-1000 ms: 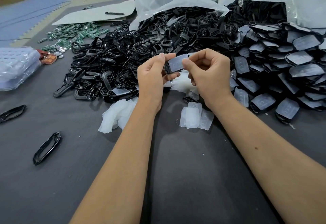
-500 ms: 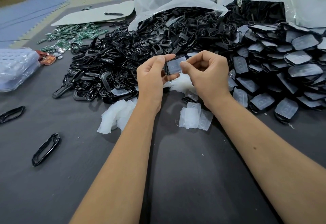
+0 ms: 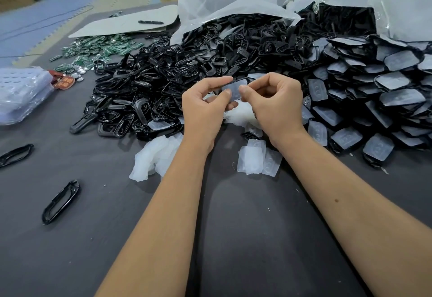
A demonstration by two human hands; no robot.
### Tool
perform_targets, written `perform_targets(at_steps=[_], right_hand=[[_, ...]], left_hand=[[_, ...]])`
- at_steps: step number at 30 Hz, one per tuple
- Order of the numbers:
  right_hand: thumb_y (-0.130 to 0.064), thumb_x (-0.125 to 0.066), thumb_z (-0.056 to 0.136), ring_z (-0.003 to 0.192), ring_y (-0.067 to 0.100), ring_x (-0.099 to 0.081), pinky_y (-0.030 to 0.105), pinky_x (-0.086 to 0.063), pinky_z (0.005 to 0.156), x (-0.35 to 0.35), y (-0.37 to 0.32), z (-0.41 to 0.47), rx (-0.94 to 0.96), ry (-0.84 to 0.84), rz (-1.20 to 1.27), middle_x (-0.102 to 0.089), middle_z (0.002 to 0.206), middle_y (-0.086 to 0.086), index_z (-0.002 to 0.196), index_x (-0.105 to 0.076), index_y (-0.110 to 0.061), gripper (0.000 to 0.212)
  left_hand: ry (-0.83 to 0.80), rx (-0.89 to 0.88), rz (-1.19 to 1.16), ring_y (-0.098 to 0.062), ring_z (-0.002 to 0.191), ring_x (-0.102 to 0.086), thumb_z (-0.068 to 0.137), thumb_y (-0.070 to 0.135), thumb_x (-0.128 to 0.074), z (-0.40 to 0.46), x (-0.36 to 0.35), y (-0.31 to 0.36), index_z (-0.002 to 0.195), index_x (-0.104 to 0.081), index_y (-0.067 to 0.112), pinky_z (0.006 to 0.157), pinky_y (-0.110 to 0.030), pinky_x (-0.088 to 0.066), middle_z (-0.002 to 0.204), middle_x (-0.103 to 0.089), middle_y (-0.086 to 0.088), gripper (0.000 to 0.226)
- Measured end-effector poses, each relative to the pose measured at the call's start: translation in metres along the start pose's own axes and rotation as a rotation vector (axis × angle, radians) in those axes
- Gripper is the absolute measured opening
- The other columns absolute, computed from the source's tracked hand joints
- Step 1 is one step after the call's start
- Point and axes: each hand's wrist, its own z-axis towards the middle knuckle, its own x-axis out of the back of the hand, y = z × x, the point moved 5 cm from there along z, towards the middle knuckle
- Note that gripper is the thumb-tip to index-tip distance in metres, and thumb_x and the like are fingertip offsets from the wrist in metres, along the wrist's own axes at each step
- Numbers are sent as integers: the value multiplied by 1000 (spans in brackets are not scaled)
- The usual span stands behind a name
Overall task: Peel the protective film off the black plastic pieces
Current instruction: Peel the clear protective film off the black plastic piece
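Film-covered black piece point(image 3: 236, 88) pinched between left hand point(image 3: 203, 107), right hand point(image 3: 275, 104).

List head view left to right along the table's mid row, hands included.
clear plastic bundle → pile of black frames → left hand → film-covered piece → right hand → pile of film-covered pieces

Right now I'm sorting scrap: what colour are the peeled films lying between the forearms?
Translucent milky white peeled films, clearest in the head view.
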Motion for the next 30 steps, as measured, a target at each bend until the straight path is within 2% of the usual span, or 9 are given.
perform_targets(at_steps=[10, 14, 18, 23, 28, 30], right_hand=[[-20, -83, 85, 52, 6, -62, 25, -48, 58, -2, 4, 1, -39, -36, 1, -74, 68, -1, 75, -71, -14, 18], [-23, -84, 85, 51, 6, -61, 24, -47, 55, -2, 5, 1, -52, -35, -4, -74, 67, -1, 75, -70, -14, 19], [-23, -84, 85, 52, 5, -61, 24, -46, 54, -2, 6, 1, -63, -35, 2, -74, 67, 0, 76, -71, -13, 20], [-23, -85, 84, 54, 9, -61, 25, -46, 56, -3, 7, 1, -78, -54, 9, -73, 69, 2, 75, -69, -14, 20], [-24, -85, 83, 63, 17, -61, 28, -46, 58, -3, 9, 2, -90, -65, 44, -71, 81, 5, 89, -63, -21, 23], [-23, -82, 86, 64, 17, -64, 26, -47, 54, -5, 9, 2, -104, -99, 71, -72, 86, 5, 96, -65, -21, 20]], left_hand=[[5, 21, -19, -19, 61, -70, 92, -3, -68, 0, 1, -2, 102, -79, 10, 68, -28, -60, 82, -78, 1, 20], [4, 34, -48, -18, 63, -70, 92, -4, -67, 0, 0, -2, 99, -80, 12, 68, -26, -60, 83, -76, 1, 21], [13, 31, -57, -19, 67, -70, 92, -2, -70, 1, 1, -3, 100, -79, 8, 67, -25, -59, 88, -75, -6, 15], [3, 17, -36, -18, 67, -72, 91, -3, -72, -1, 2, -3, 101, -77, 6, 68, -28, -60, 88, -78, -1, 15], [8, 11, -49, -15, 73, -73, 91, -5, -70, -1, 1, -1, 99, -78, 7, 67, -25, -58, 99, -75, -14, 17], [0, 9, -43, -15, 75, -74, 91, -6, -69, -1, 0, 0, 97, -78, 9, 66, -24, -58, 98, -75, -14, 18]])
